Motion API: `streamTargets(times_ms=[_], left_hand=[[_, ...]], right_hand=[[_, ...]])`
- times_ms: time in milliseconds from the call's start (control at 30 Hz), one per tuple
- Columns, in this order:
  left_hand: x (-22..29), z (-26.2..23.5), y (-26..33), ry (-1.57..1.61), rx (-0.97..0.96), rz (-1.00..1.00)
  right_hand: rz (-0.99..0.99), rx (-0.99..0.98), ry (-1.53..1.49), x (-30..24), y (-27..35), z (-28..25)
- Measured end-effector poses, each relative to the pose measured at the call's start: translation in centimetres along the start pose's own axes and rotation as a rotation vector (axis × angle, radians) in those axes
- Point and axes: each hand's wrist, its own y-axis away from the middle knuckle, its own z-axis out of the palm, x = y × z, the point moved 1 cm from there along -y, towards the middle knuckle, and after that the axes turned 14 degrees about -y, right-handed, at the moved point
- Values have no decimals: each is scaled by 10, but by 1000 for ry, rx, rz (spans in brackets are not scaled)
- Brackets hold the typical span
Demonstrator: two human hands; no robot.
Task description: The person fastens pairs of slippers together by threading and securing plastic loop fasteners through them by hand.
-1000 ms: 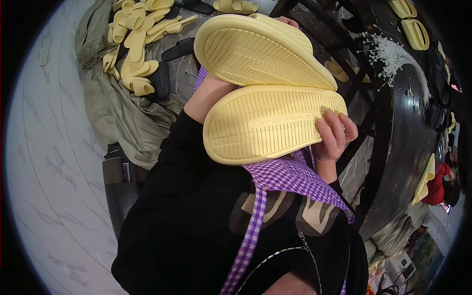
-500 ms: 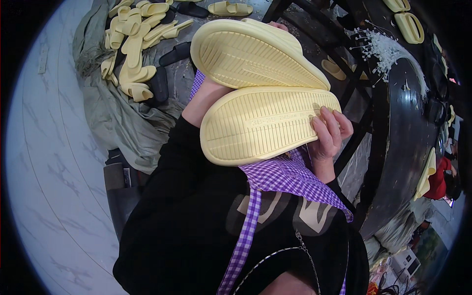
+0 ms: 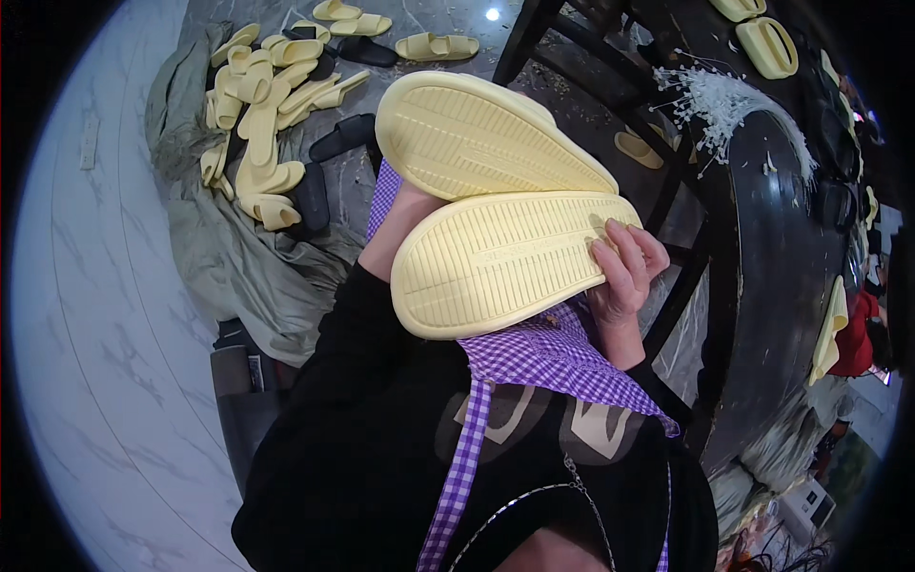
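Observation:
Two pale yellow slippers face me sole up, one above the other. The nearer slipper [image 3: 505, 262] lies across my lap, and my right hand [image 3: 624, 272] grips its right end with the fingers curled over the ribbed sole. The farther slipper [image 3: 481, 138] rests just above it, touching along the edge. My left hand [image 3: 405, 224] is mostly hidden behind both slippers; only the wrist and forearm show below the black sleeve, so what it holds is unclear. A purple checked apron [image 3: 534, 357] covers my lap.
A heap of yellow slippers [image 3: 257, 124] with a few black ones lies on a grey-green cloth [image 3: 229, 257] on the floor at upper left. A dark round table [image 3: 782, 267] at right carries white plastic scraps [image 3: 724, 100] and more yellow slippers [image 3: 767, 43]. A dark chair frame [image 3: 572, 38] stands ahead.
The pair of slippers and both hands have barely shifted, drifting slightly left in view. The grip of my right hand is the same.

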Motion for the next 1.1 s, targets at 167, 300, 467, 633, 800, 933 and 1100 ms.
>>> streamTargets(times_ms=[167,300,467,633,800,933,1100], left_hand=[[-8,-4,18,-66,180,-8],[-8,-2,19,-189,216,32],[-7,-3,5,-464,192,125],[-15,5,-31,-132,-266,132],[-16,0,-43,144,200,-232],[-18,14,-34,131,179,-326],[-15,64,-14,47,147,-345]], right_hand=[[-1,0,-13,-3,-3,1],[-4,-2,-25,1,-5,1],[87,-11,-136,4,-6,-6],[468,138,-514,-1,-8,-37],[917,740,-1189,-13,-25,-89],[890,989,-1190,-6,-30,-140],[839,1061,-1131,16,6,-183]])
